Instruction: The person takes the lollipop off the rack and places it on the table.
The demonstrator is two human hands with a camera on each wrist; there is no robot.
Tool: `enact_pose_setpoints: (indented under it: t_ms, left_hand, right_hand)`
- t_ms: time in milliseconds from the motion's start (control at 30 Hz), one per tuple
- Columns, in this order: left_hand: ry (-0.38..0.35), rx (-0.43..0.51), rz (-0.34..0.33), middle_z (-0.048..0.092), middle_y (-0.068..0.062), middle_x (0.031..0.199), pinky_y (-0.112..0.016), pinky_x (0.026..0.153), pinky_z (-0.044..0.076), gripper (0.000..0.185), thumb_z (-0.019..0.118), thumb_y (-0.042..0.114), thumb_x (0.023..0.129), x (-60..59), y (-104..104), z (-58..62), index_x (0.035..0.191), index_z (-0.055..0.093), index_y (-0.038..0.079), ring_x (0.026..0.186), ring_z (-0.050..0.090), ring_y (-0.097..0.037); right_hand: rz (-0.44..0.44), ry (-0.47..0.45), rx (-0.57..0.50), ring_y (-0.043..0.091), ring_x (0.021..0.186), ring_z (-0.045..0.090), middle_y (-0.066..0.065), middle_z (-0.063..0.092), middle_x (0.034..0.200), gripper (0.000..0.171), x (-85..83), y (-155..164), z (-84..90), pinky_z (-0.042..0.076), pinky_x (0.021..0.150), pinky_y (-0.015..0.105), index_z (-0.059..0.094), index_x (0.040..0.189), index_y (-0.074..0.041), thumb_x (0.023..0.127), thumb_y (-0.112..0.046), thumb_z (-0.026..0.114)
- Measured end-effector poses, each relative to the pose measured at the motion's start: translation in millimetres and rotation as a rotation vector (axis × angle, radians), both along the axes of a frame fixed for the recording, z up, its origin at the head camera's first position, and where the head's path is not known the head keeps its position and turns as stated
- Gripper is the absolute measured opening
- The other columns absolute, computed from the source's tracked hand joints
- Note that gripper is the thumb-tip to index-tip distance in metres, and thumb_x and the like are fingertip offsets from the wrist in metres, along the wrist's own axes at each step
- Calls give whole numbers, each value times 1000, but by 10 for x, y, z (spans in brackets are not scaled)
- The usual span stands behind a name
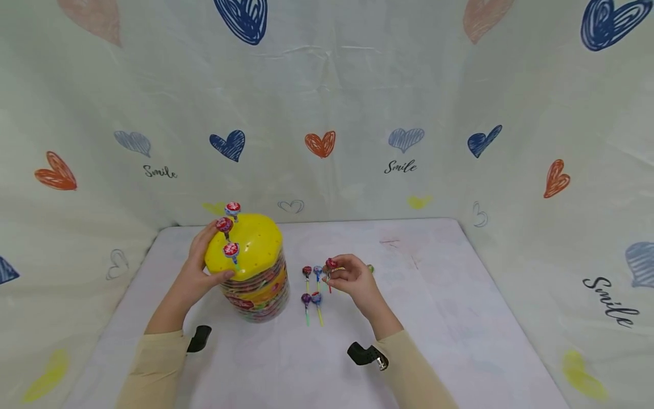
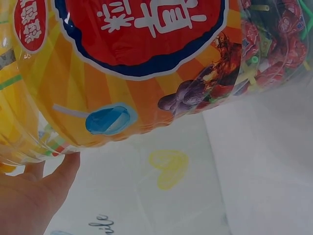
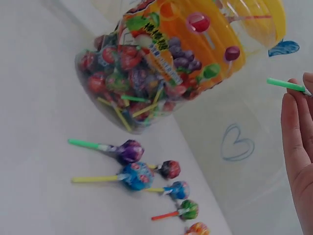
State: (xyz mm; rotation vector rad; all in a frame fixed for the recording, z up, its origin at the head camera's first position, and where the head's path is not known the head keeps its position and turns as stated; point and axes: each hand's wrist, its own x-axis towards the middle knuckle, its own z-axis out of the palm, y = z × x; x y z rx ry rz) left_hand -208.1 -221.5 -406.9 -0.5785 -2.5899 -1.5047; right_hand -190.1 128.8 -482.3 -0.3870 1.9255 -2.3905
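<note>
A clear plastic candy jar point(image 1: 255, 295) with a yellow lid point(image 1: 258, 241) stands on the table, lollipops showing through its wall. My left hand point(image 1: 196, 264) grips the jar at the lid, thumb on the near side and fingers on the far side. Three lollipops point(image 1: 231, 250) stand upright in the lid, beside that hand. To the right of the jar, my right hand point(image 1: 355, 278) pinches a lollipop point(image 1: 331, 263) whose green stick point(image 3: 281, 83) shows in the right wrist view. Below it, several loose lollipops point(image 3: 138, 176) lie on the table in rough rows.
The white table point(image 1: 434, 318) ends at a back edge against a hanging cloth point(image 1: 357, 182) printed with hearts and words. A green lollipop point(image 1: 370, 267) lies partly hidden behind the right hand. In the left wrist view the jar's orange label point(image 2: 146, 103) fills the upper part.
</note>
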Motion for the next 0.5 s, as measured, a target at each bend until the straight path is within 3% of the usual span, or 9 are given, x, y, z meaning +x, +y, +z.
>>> enact_pose_setpoints:
  t_ms: [100,167,500]
  left_hand:
    - [8,-4,3,4,-13,160,-17,101,34,98,76,14,84,2,-6,9,158,12,23,135,25,-44]
    - [10,2,-2,4,-12,160,-6,93,30,97,76,14,84,-2,-4,14,158,13,23,136,24,-43]
    - [16,19,-6,4,-10,160,-4,91,29,96,77,15,84,-6,-8,-4,157,15,22,137,23,-43]
  right_hand:
    - [-61,-55,36,18,91,64,13,60,114,41,-11,25,-146,56,85,36,56,121,0,83,9,70]
    - [-92,-92,49,18,91,65,14,60,115,42,-15,42,-233,56,84,36,55,122,1,84,9,70]
    - [-81,-197,132,23,86,70,21,60,111,56,-35,77,-561,58,79,38,49,139,4,86,9,66]
